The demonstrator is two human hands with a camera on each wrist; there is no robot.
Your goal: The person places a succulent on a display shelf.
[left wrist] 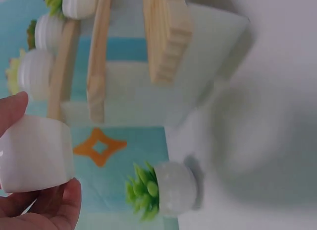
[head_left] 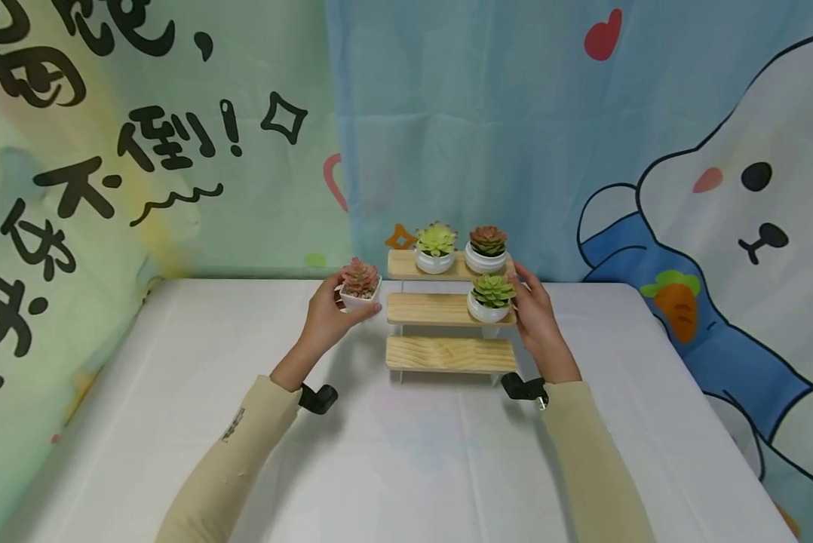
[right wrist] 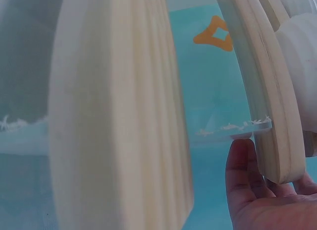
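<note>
My left hand [head_left: 329, 313] holds a white pot with a pinkish-red succulent [head_left: 360, 279], raised left of a three-tier wooden display stand [head_left: 425, 308]. In the left wrist view, thumb and fingers grip the sides of this white pot [left wrist: 37, 153]. My right hand [head_left: 541, 326] is at the stand's right side. The right wrist view has its fingers [right wrist: 241, 163] on both sides of a board's end [right wrist: 282, 155]. On the top tier sit a light-green succulent [head_left: 437, 240] and a brownish-red one [head_left: 487, 241]. Another green succulent [head_left: 491, 291] stands at the middle tier's right end.
A green succulent in a white pot [left wrist: 176, 188] stands on the table beside the stand in the left wrist view. White cloth [head_left: 406, 460] covers the table. A printed curtain [head_left: 474, 113] hangs behind. The bottom tier [head_left: 450, 354] is nearest to me.
</note>
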